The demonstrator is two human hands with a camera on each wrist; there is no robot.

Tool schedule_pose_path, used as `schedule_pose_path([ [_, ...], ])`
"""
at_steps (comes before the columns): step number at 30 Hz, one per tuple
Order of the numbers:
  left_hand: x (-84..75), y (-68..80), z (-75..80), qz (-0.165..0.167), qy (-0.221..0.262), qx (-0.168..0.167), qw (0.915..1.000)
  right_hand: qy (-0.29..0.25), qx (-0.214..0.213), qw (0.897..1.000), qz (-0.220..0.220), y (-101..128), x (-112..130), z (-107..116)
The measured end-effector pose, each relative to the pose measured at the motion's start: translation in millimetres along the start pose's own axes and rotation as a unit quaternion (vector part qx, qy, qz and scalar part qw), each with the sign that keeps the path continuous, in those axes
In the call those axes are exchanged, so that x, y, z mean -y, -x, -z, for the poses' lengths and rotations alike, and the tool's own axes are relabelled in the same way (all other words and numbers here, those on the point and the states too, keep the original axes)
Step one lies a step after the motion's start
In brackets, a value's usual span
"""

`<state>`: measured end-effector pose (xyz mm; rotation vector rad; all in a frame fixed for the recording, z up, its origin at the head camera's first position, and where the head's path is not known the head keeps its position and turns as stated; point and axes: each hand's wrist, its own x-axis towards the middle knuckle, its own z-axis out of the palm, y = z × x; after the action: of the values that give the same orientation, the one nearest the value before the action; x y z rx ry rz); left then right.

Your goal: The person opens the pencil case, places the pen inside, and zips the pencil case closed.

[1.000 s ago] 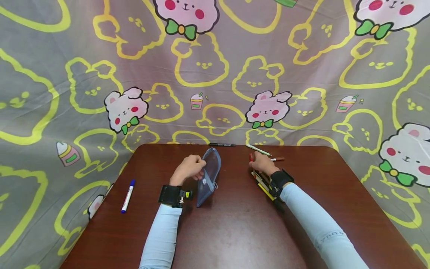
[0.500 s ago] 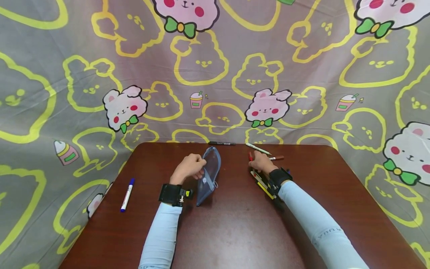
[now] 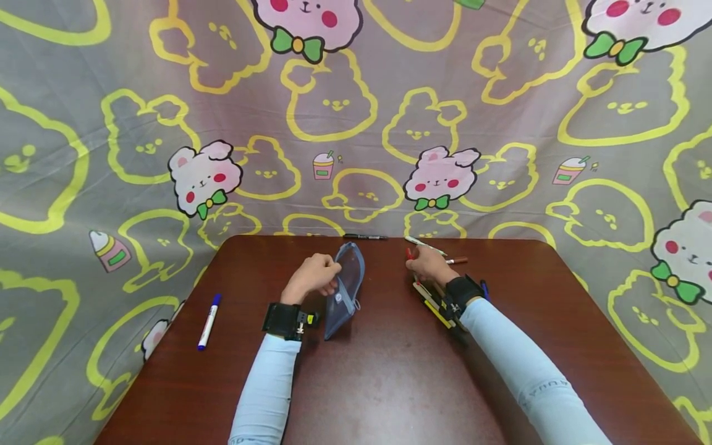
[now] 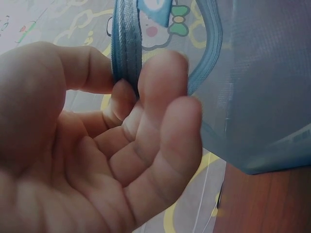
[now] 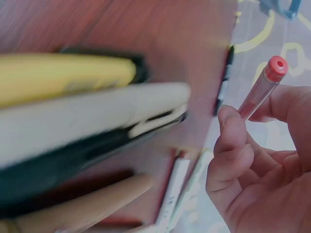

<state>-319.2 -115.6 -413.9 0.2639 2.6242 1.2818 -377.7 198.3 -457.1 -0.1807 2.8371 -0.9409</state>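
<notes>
On the counter (image 3: 389,371), pens (image 3: 431,301) lie bundled under the right wrist. Mid-counter, left hand (image 3: 311,279) fingers pinch the blue pouch (image 3: 343,290) rim, holding it upright; right hand (image 3: 427,267) fingers pinch a red pen (image 5: 260,91). More pens (image 3: 425,245) lie at the far edge.

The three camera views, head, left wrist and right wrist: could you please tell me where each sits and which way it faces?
Head: worn on the head, facing forward and down at the brown wooden table; both sleeved forearms show.
Left wrist: at the palm, facing the left hand pinching the blue mesh zip pouch.
Right wrist: at the palm, facing the right hand gripping the red transparent pen above lying pens.
Shared: head and left wrist both show the pouch.
</notes>
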Motion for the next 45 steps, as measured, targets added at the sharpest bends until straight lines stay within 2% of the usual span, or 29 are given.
schedule_pose_path([
  [7,2.1,1.0,0.9,0.006,0.011,-0.008,0.9999,-0.052,-0.008,0.999,0.013,7.6,37.7,-3.8],
  [14,1.8,0.4,1.5,0.007,0.030,-0.008,0.9995,-0.029,-0.033,0.998,0.046,12.9,66.9,-10.4],
  [24,0.2,-0.3,-0.8,0.024,0.036,-0.009,0.9991,-0.027,-0.049,0.994,0.091,20.5,100.4,-26.5],
  [36,1.7,-2.9,0.3,0.022,0.047,0.003,0.9986,-0.067,-0.043,0.989,0.128,21.2,130.6,-49.6],
  [45,2.0,-3.2,2.3,0.018,0.046,0.005,0.9988,-0.067,-0.083,0.986,0.125,20.1,138.5,-57.8],
])
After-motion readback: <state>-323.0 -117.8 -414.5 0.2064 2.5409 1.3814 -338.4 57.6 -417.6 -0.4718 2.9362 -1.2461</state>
